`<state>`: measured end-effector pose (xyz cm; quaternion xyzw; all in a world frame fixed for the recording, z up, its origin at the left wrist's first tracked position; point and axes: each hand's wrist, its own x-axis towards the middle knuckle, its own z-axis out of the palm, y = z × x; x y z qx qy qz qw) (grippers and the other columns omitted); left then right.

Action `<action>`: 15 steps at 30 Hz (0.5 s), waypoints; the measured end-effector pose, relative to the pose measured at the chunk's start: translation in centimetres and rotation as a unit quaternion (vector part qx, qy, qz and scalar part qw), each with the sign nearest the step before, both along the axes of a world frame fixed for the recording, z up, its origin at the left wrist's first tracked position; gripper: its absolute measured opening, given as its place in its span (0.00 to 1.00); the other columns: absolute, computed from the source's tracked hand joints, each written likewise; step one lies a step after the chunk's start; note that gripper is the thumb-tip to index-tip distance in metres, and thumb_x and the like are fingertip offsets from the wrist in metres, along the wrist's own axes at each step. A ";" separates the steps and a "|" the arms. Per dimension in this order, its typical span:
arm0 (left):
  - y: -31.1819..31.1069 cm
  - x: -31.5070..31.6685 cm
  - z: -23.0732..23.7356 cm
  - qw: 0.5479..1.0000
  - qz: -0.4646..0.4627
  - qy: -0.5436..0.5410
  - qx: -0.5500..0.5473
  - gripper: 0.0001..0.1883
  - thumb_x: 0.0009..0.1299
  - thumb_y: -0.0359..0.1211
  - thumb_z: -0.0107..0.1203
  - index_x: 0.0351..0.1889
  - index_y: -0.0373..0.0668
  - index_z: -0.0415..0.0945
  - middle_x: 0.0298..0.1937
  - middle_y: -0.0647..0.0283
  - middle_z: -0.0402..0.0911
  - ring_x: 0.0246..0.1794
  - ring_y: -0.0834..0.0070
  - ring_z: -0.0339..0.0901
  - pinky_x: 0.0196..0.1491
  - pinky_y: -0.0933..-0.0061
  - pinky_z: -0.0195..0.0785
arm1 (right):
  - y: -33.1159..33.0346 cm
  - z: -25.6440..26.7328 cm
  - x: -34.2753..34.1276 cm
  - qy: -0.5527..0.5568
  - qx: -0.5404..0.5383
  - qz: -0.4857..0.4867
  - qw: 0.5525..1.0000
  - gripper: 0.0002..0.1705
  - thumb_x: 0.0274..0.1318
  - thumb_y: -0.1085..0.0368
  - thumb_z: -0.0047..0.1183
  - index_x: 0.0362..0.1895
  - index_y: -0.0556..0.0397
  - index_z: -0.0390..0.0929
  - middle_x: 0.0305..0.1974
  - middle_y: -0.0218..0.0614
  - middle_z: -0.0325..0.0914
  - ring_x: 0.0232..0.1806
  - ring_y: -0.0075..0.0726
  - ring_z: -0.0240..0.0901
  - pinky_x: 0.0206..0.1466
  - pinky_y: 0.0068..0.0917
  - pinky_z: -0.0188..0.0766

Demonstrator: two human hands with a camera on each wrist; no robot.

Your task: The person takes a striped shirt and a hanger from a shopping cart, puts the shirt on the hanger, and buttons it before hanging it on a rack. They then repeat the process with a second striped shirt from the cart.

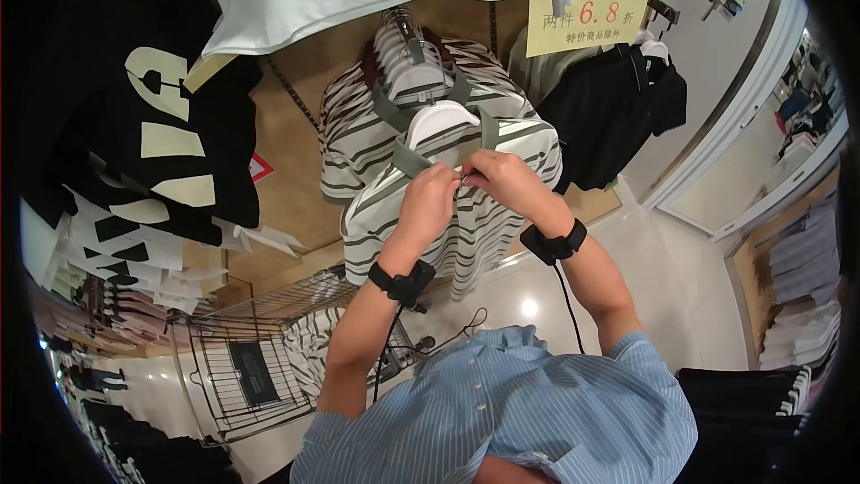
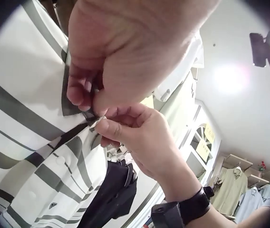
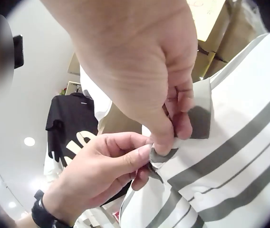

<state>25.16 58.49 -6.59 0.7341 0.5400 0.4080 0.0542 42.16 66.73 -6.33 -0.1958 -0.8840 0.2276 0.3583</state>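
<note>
A striped polo shirt, white with grey-green stripes and a grey-green collar, hangs on a white hanger in front of me. My left hand pinches one edge of its front opening just below the collar. Close beside it, my right hand pinches the other edge, and the fingertips of both nearly meet. In the left wrist view, pale buttons run down the placket below the fingers. The right wrist view has the left thumb and the right fingertips on the cloth at the placket; the fingers partly hide what lies between them.
More striped shirts hang behind on the same rail. Black shirts hang to the right, and a black printed garment at left. A wire shopping cart with striped cloth inside stands low left. A yellow price sign hangs above.
</note>
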 end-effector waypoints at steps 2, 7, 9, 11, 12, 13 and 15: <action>0.2 -0.2 -0.4 1.000 -0.002 0.004 0.002 0.02 0.65 0.23 0.55 0.35 0.35 0.76 0.34 0.53 0.75 0.38 0.51 0.74 0.40 0.57 0.68 | 0.0 0.2 -0.3 -0.004 -0.011 0.003 1.000 0.10 0.48 0.71 0.62 0.32 0.58 0.74 0.31 0.43 0.77 0.35 0.53 0.76 0.36 0.40 0.72; -0.2 -0.5 -0.8 1.000 0.016 0.001 0.005 0.04 0.64 0.23 0.55 0.37 0.35 0.76 0.35 0.53 0.75 0.39 0.51 0.74 0.42 0.58 0.68 | 0.4 1.0 -0.1 0.044 0.040 0.007 0.998 0.18 0.47 0.65 0.65 0.44 0.55 0.76 0.44 0.43 0.76 0.44 0.53 0.74 0.47 0.39 0.72; -0.5 -0.5 -1.4 0.999 0.023 -0.003 0.029 0.06 0.64 0.22 0.56 0.39 0.35 0.76 0.37 0.53 0.74 0.40 0.51 0.73 0.42 0.59 0.67 | 2.0 0.7 0.0 0.124 0.080 -0.065 0.987 0.29 0.47 0.60 0.66 0.54 0.55 0.74 0.50 0.45 0.73 0.51 0.56 0.69 0.58 0.42 0.66; -0.8 -0.4 -1.5 0.999 0.031 0.009 0.035 0.08 0.64 0.23 0.57 0.41 0.35 0.75 0.39 0.54 0.75 0.40 0.52 0.74 0.43 0.60 0.69 | 3.3 0.8 -0.2 0.082 0.141 -0.155 0.974 0.31 0.49 0.59 0.66 0.56 0.57 0.71 0.53 0.46 0.71 0.53 0.55 0.68 0.59 0.42 0.64; -1.0 -0.3 -1.7 0.999 0.035 0.015 0.036 0.09 0.63 0.23 0.57 0.41 0.35 0.75 0.39 0.54 0.75 0.40 0.52 0.74 0.43 0.60 0.69 | 3.8 0.7 -0.4 0.060 0.169 -0.201 0.963 0.33 0.50 0.58 0.66 0.57 0.58 0.70 0.55 0.47 0.70 0.54 0.54 0.67 0.60 0.42 0.64; -1.2 -0.2 -2.0 0.999 0.022 -0.009 0.023 0.12 0.64 0.24 0.58 0.45 0.36 0.76 0.44 0.55 0.76 0.42 0.55 0.76 0.47 0.63 0.71 | 4.8 -0.3 -0.5 0.020 0.110 -0.178 0.978 0.37 0.52 0.53 0.65 0.61 0.59 0.67 0.56 0.50 0.68 0.58 0.58 0.62 0.66 0.45 0.55; -1.4 -0.1 -1.9 0.998 0.020 -0.056 -0.008 0.15 0.66 0.26 0.59 0.51 0.37 0.75 0.50 0.54 0.76 0.48 0.59 0.77 0.50 0.65 0.72 | 7.2 -1.7 -1.2 -0.091 0.051 -0.181 0.978 0.38 0.54 0.51 0.63 0.64 0.55 0.65 0.63 0.51 0.63 0.62 0.59 0.59 0.65 0.48 0.56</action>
